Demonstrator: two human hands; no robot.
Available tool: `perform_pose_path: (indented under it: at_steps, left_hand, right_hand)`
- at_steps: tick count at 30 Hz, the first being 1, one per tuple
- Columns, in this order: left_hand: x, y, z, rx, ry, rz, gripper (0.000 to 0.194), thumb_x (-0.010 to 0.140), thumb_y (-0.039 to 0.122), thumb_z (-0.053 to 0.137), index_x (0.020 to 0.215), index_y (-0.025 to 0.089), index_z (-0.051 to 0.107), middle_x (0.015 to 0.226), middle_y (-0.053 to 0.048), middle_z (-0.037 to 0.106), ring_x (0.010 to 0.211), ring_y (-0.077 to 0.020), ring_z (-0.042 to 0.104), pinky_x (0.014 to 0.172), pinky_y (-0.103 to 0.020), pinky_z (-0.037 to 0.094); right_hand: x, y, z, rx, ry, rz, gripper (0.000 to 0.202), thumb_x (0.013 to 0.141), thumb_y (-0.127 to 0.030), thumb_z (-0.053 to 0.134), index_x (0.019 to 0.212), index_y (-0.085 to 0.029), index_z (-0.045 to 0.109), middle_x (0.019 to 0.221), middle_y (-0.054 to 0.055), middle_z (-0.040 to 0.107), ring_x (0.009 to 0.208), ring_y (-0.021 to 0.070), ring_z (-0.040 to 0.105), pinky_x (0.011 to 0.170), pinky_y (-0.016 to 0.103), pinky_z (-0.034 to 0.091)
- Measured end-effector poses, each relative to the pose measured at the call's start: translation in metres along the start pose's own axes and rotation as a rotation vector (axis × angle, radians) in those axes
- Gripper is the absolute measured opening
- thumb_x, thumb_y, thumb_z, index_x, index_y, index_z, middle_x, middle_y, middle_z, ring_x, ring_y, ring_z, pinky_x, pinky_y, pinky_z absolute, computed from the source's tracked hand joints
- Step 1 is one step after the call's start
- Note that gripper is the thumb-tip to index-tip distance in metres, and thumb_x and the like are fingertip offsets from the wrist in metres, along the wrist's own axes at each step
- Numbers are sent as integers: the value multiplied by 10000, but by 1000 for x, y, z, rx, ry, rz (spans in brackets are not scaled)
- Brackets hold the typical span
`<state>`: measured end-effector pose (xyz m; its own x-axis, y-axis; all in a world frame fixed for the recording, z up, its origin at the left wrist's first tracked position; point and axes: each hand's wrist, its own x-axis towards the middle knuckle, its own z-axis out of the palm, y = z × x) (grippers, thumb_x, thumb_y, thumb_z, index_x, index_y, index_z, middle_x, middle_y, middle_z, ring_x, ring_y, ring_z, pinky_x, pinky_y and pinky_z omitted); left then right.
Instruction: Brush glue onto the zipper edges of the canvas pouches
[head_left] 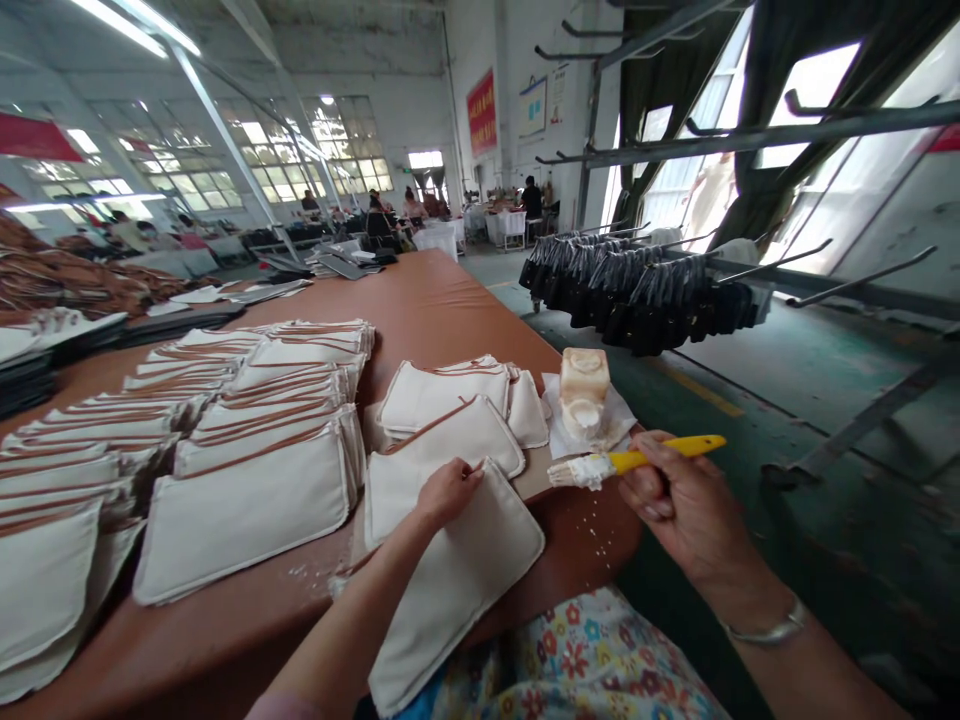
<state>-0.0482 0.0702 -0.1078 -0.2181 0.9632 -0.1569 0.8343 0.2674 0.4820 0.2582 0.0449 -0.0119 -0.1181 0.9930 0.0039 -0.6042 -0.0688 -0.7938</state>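
My right hand [671, 500] grips a yellow-handled paintbrush [634, 458], its bristles coated in white paste, out past the table's right edge. My left hand [450, 490] pinches the upper edge of a cream fabric pouch [469, 590], which hangs slanted over the near edge toward my lap. Under that hand lies another cream pouch [442, 445] with a brown strip along its top. Behind it sits a small pile of similar pouches [446, 395]. A crusted plastic container [585, 385] with white paste at its opening rests on a white sheet near the table corner.
Rows of stacked cream pouches [255, 500] cover the left of the brown table [435, 285]. Beyond the right edge stands a metal rack [720, 140] with protruding arms, hung with black items [637, 290]. White drops dot the table near its right corner. People sit working far back.
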Motion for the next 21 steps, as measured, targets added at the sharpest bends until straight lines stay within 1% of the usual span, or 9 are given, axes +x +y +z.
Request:
perform_pose_path:
  at_steps: [2, 4, 7, 9, 11, 14, 17, 19, 21]
  left_hand:
    - [-1, 0, 3, -79, -26, 21, 282, 849, 396, 588, 930, 169, 735, 918, -105, 752, 872, -251, 677, 717, -300, 438]
    - [-10, 2, 4, -176, -51, 60, 298, 848, 381, 577, 951, 164, 755, 893, -77, 756, 850, -231, 674, 715, -285, 450]
    - [-29, 7, 0, -309, -87, 109, 383, 856, 431, 563, 1052, 164, 755, 948, -52, 765, 839, -213, 673, 703, -270, 478]
    - [-41, 12, -3, -432, -121, 143, 402, 842, 443, 591, 1080, 163, 753, 989, -54, 766, 855, -214, 671, 714, -272, 492]
    - [-51, 15, -7, -576, -167, 174, 373, 825, 430, 635, 1057, 166, 761, 984, -56, 764, 864, -214, 666, 734, -276, 496]
    - [-60, 19, -11, -702, -215, 185, 327, 825, 415, 664, 1024, 178, 770, 975, -50, 759, 870, -207, 659, 749, -276, 495]
    - [-64, 21, -13, -697, -211, 174, 314, 827, 407, 671, 1021, 181, 771, 965, -45, 754, 858, -203, 652, 729, -268, 489]
    - [-65, 22, -14, -666, -201, 196, 295, 841, 398, 662, 1008, 180, 770, 950, -43, 747, 856, -199, 648, 728, -263, 484]
    - [-68, 23, -13, -619, -170, 259, 277, 873, 396, 634, 993, 185, 767, 935, -41, 733, 855, -191, 644, 738, -261, 482]
  right_hand:
    - [10, 9, 4, -35, 6, -11, 258, 783, -302, 806, 797, -195, 571, 521, -73, 467, 403, 45, 316, 372, 159, 257]
    - [20, 21, 8, -106, 6, -25, 292, 759, -343, 817, 830, -200, 572, 525, -76, 474, 405, 55, 319, 368, 165, 248]
    - [31, 44, 15, -277, -63, -60, 280, 806, -404, 763, 837, -202, 572, 491, -86, 448, 399, 76, 328, 372, 187, 249]
    - [37, 58, 20, -453, -127, -123, 240, 858, -410, 704, 828, -203, 585, 482, -76, 459, 409, 97, 375, 402, 215, 300]
    - [42, 67, 24, -658, -172, -220, 212, 897, -391, 652, 808, -205, 603, 498, -52, 505, 441, 123, 452, 466, 249, 371]
    - [46, 67, 29, -840, -138, -355, 211, 931, -386, 596, 818, -210, 621, 526, -26, 553, 494, 161, 530, 546, 285, 425]
    - [42, 57, 31, -843, -77, -393, 232, 943, -418, 580, 830, -219, 619, 528, -26, 547, 492, 174, 528, 535, 293, 418]
    - [36, 51, 32, -851, -128, -372, 228, 941, -417, 587, 817, -227, 617, 530, -27, 542, 492, 178, 525, 533, 295, 416]
    - [33, 49, 31, -889, -194, -369, 219, 940, -400, 587, 804, -232, 619, 545, -19, 552, 511, 185, 535, 552, 302, 426]
